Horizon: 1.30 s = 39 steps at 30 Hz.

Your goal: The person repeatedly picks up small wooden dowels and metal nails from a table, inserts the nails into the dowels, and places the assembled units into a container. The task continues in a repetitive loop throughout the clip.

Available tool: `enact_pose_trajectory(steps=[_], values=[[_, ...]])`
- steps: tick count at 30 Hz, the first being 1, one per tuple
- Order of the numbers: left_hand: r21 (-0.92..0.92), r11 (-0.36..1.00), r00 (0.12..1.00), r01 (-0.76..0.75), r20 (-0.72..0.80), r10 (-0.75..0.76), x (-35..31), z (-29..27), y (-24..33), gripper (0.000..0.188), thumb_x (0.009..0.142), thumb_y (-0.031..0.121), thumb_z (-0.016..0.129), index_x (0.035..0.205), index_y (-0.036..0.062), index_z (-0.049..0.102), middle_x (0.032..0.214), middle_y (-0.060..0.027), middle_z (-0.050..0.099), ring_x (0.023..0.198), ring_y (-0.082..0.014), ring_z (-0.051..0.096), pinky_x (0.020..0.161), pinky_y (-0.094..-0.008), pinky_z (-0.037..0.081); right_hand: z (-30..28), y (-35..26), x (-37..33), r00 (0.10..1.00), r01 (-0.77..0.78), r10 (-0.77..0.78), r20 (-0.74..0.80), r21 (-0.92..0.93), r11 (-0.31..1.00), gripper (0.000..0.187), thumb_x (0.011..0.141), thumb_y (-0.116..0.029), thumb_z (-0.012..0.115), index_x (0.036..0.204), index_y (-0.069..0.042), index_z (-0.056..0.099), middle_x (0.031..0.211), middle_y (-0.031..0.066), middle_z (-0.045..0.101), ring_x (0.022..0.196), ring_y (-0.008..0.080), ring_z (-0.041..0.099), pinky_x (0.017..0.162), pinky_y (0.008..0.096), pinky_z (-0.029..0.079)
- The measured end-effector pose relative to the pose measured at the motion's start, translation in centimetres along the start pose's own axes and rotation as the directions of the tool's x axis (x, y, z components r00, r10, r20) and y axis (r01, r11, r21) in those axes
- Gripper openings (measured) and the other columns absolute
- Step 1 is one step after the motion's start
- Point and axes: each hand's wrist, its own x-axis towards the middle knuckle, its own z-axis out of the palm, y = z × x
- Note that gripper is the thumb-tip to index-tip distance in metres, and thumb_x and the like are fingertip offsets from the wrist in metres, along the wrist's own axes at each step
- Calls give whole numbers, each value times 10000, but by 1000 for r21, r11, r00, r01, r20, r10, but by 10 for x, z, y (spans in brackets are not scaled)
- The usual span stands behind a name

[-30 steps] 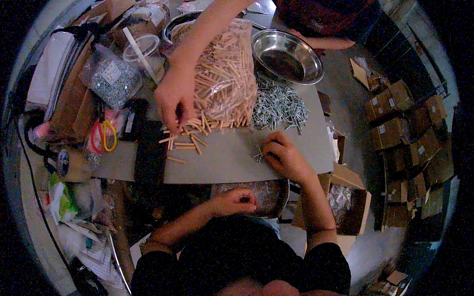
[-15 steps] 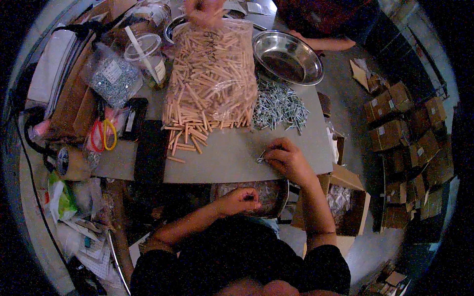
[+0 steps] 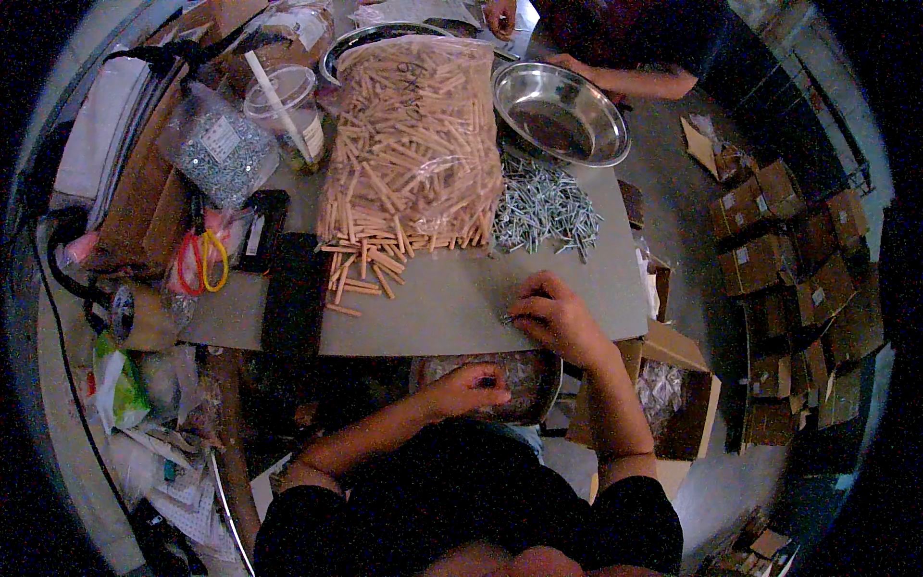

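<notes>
Over the front of the table, my right hand pinches small silvery screws at its fingertips; how many is too small to tell. My left hand is curled closed just off the table's near edge, and what it holds, if anything, is hidden inside the fingers. Beyond my right hand lies a loose pile of silvery screws. To its left, a large clear bag of wooden dowels lies open toward me, with several loose dowels spilled from its mouth.
A steel bowl stands behind the screws; another metal bowl is partly behind the bag. At left are a lidded cup with straw, a bag of hardware and scissors. Across the table is a co-worker's forearm. Cartons stack at right.
The co-worker's hand has left the far end of the dowel bag and moved right, uncovering the bowl behind. My right hand has shifted slightly, still pinching; my left hand has hardly moved.
</notes>
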Motion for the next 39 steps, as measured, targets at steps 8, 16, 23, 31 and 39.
enact_pose_trajectory(steps=[8,16,23,31,39], values=[[-103,994,996,47,-64,-54,12,9,-3,198,807,192,674,896,95,525,861,18,513,840,-99,466,762,-251,389,-5,1,-2,996,77,-80,50,54,996,110,731,-22,649,833,-42,613,959,111,551,906,288,557,786,353,469],[-284,956,997,69,-19,-78,20,9,-15,294,801,169,665,1028,83,501,1010,-28,558,949,-154,527,840,-309,419,-8,-2,-9,995,-17,5,95,126,992,108,749,-14,634,849,-46,607,989,109,549,959,284,539,812,343,455],[-271,951,986,150,-32,-164,19,17,15,433,763,162,687,1147,73,507,990,-31,569,834,-153,571,678,-316,513,-10,-1,-7,992,6,-13,127,56,998,153,754,-24,636,901,-63,647,968,110,562,914,294,557,789,358,470],[-495,856,989,150,71,-132,20,22,30,311,794,129,652,1077,100,525,929,-2,574,853,-131,570,722,-292,489,-6,2,-16,995,26,-27,94,14,1000,129,756,-41,632,883,-55,647,943,106,585,892,287,570,776,356,475],[-574,805,988,153,99,-117,24,23,22,269,802,136,649,1047,108,541,864,9,565,763,-107,560,667,-266,485,-5,-13,-24,981,33,-41,189,46,998,199,699,-8,623,888,-67,644,945,102,599,896,292,583,780,358,486]])
